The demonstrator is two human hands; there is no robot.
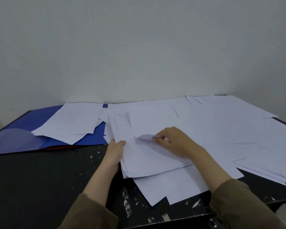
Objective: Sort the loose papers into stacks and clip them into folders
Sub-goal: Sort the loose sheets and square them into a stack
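on the dark counter [48,179], close to its front edge, lies a partly squared stack of white papers [148,156], and both hands are on it. the left hand [115,152] grips the left long edge of the stack, with the thumb on top and the other fingers hidden under the sheets. the right hand [173,141] rests on the top sheet and pinches a small raised fold or corner of paper between thumb and curled fingers.

the long axis of the stack runs away from the person and leans a little to the left, so its left edge points toward the blue folder [23,134]. this folder lies open at the back left, well apart from the right hand but near the left one, and already carries some sheets [69,119]. i judge that any move of the stack to the folder goes leftward and belongs more to the left hand.

many more loose papers [229,126] spread to the right and behind, overlapping without order, and a few stick out from under the stack toward the front. sorting seems still at an early stage; no clip is visible.
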